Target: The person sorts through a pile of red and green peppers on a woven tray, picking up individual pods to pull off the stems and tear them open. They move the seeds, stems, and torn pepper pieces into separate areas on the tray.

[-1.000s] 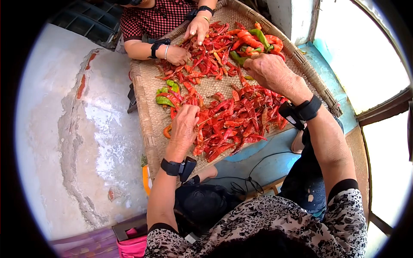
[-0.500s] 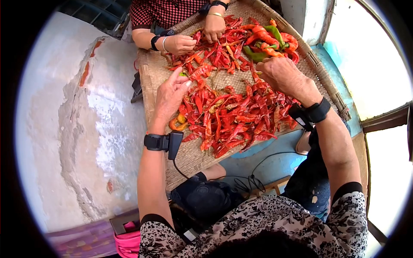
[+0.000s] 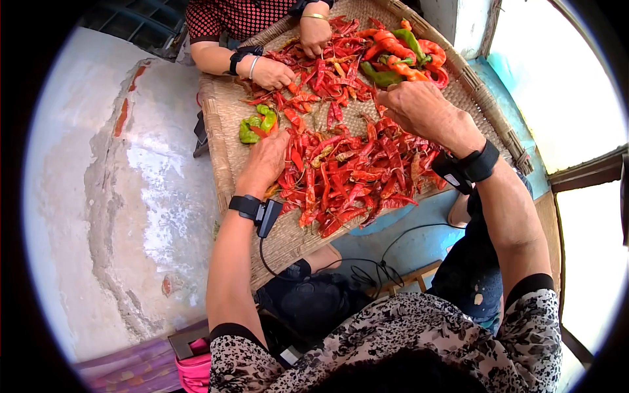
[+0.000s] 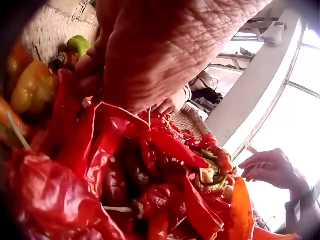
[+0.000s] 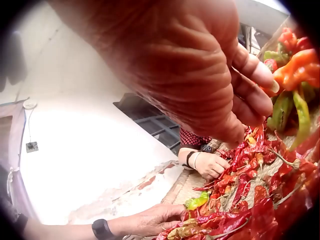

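Observation:
My left hand (image 3: 263, 160) is low at the left edge of a pile of dried red chili peppers (image 3: 354, 177), its fingertips hidden among them. Just beyond lie some green peppers (image 3: 251, 130). In the left wrist view its fingers bend down beside a red chili (image 4: 65, 112); I cannot tell whether they grip it. My right hand (image 3: 426, 111) hovers over the right side, between the chilies and a heap of fresh red and green peppers (image 3: 393, 47). Its fingers (image 5: 250, 95) hang loosely bent with nothing showing between them.
All the peppers lie on a large woven tray (image 3: 219, 154) with a raised rim. Across it, another person's two hands (image 3: 272, 73) are among more dried chilies (image 3: 341, 72). A cracked wall (image 3: 164, 216) runs along the left; a bright window (image 3: 557, 85) is on the right.
My left hand went forward to the green peppers, then drew back slightly toward the chilies. My right hand stays near the fresh peppers. The other person's hands shifted among the far chilies.

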